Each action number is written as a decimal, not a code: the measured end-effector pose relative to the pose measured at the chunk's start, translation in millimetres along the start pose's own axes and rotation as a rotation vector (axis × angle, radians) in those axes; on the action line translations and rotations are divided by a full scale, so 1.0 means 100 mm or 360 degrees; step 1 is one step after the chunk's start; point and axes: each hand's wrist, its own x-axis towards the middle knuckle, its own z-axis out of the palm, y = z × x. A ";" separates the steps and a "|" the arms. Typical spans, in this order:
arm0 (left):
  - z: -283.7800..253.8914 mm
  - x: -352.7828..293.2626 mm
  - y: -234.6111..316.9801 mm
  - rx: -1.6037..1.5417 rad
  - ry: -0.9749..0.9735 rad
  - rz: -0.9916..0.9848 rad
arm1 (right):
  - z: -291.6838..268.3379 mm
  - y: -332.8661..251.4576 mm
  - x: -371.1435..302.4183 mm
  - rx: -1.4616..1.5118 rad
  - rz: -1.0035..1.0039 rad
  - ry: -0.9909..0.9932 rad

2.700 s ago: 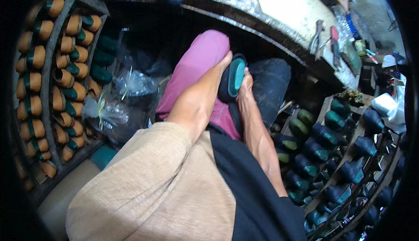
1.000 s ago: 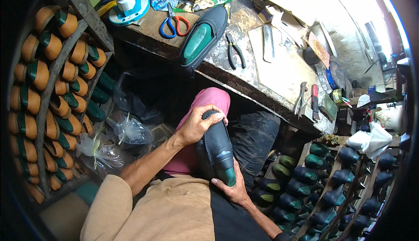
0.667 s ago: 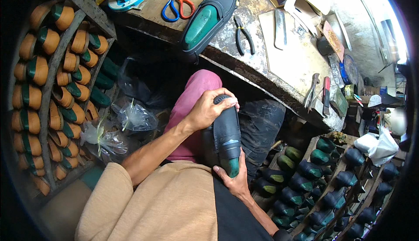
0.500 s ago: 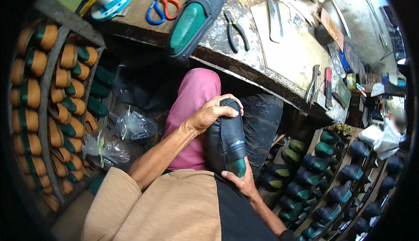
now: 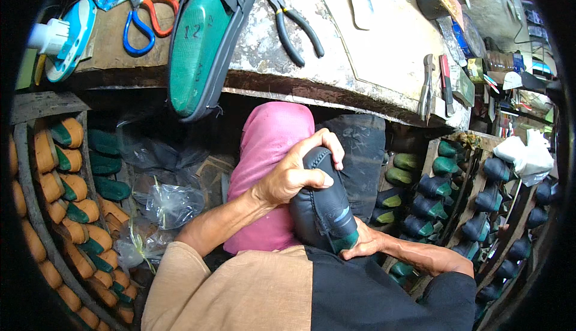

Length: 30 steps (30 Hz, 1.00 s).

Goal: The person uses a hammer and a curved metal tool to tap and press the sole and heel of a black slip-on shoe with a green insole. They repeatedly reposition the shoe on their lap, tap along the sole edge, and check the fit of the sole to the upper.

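Observation:
Over my lap I hold a black loafer [image 5: 327, 202] with a green shoe last inside it, its toe pointing away from me and tilted to one side. My left hand [image 5: 303, 172] wraps round the toe end, thumb pressed on the upper near the stitched seam. At the heel end, my right hand [image 5: 363, 241] grips the shoe beside the green last; some of its fingers are hidden underneath. A second black shoe [image 5: 237, 1] on a green last lies on the workbench, its heel end jutting past the front edge.
On the workbench [image 5: 264, 61] lie pliers [image 5: 291, 25], scissors [image 5: 147, 22], a metal blade [image 5: 358, 1] and a red-handled tool [image 5: 446, 82]. Racks of tan shoes [image 5: 72, 184] stand at left, racks of black shoes [image 5: 435, 187] at right. Clear plastic bags [image 5: 174, 202] lie beside my left leg.
The held shoe has been rolled onto its side, so more of its side shows. My right elbow has swung outward. The whole view has shifted, with the bench appearing closer.

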 end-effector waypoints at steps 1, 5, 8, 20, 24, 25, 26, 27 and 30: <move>-0.01 0.00 -0.02 -0.0005 -0.0036 0.0026 | 0.02 0.00 -0.01 0.0156 -0.0067 0.0036; -0.02 0.08 -0.08 -0.0037 -0.0086 -0.0003 | 0.11 -0.01 -0.04 -0.0078 0.0000 0.0136; -0.02 0.20 -0.06 -0.0072 -0.0112 0.0016 | 0.26 -0.09 -0.06 -0.0209 -0.0099 0.0523; 0.16 -0.32 0.08 0.0521 0.0485 0.0137 | 0.92 -0.29 0.10 -0.0446 -0.0482 0.1083; 0.24 -0.41 0.12 0.0700 0.0600 0.0172 | 0.96 -0.32 0.11 -0.0578 -0.0524 0.1117; 0.26 -0.43 0.11 0.0712 0.0617 0.0181 | 0.97 -0.34 0.11 -0.0564 -0.0423 0.1107; 0.26 -0.43 0.11 0.0728 0.0621 0.0214 | 0.99 -0.37 0.11 -0.0568 -0.0373 0.1128; 0.26 -0.41 0.10 0.0648 0.0648 0.0179 | 1.00 -0.41 0.12 -0.0579 -0.0330 0.1156; 0.21 -0.25 0.05 0.0485 0.0714 0.0127 | 0.97 -0.52 0.14 -0.0543 -0.0280 0.1290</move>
